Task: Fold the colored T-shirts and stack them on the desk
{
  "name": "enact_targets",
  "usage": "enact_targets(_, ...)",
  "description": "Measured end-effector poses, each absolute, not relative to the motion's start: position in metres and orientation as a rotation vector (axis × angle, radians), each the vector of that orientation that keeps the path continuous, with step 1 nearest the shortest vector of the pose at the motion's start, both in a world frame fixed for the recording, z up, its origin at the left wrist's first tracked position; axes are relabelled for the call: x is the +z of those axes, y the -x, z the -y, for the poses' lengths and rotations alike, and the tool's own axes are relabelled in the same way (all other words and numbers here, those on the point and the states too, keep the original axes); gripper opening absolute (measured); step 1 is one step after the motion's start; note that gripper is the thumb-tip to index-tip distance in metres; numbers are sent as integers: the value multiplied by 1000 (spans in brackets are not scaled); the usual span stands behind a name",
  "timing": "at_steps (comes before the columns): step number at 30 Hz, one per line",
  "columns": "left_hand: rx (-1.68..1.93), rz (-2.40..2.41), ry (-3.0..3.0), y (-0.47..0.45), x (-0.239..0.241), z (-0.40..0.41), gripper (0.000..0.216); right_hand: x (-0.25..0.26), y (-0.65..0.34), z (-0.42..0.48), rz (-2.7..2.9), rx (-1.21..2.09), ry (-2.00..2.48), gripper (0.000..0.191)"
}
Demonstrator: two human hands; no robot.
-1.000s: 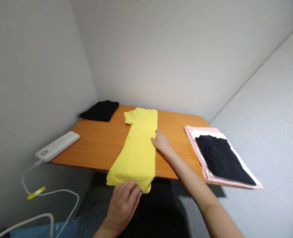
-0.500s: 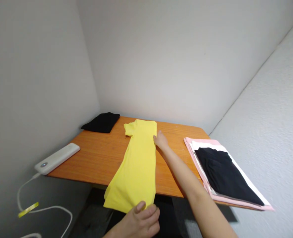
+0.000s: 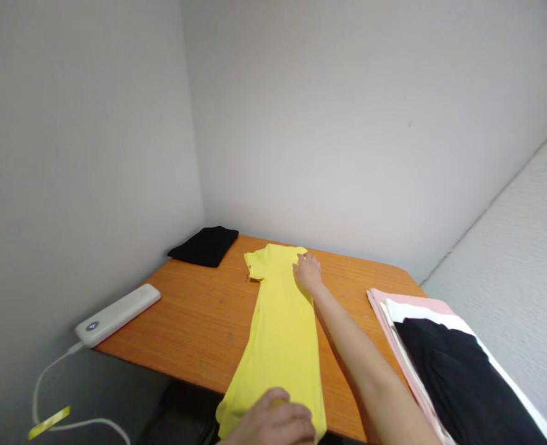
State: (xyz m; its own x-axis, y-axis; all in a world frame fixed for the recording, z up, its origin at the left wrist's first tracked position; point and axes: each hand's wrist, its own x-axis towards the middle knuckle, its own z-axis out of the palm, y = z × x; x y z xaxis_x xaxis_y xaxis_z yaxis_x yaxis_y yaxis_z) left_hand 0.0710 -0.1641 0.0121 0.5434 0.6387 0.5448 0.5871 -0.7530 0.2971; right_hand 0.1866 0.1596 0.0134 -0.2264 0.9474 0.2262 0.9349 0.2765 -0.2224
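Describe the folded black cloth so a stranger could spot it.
Find the orange table. At its far left corner lies the black cloth. It sits alone on wood, unlike the bigger black garment atop the pink stack at right.

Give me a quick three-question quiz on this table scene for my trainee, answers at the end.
1. True or false: the right hand rests on the far end of the yellow shirt.
2. What lies in the far left corner of the table? A) black folded garment B) red towel C) white cup
3. Fill in: the left hand is at the shirt's ____ end.
Key: 1 true; 2 A; 3 near.
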Motion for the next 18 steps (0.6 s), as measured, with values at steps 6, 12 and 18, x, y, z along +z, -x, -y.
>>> enact_targets(6,1119,-1546,-2340,-18,63,106,23,2,-146,-170,2461,70,1475,67)
enact_targets(12,1187,-1819,-2085,22,49,21,22,-22,-128,-177,2558,133,1539,80)
enact_targets(18,876,-2153,-1936,69,28,-90,20,-29,-127,-176,2522,118,1540,82)
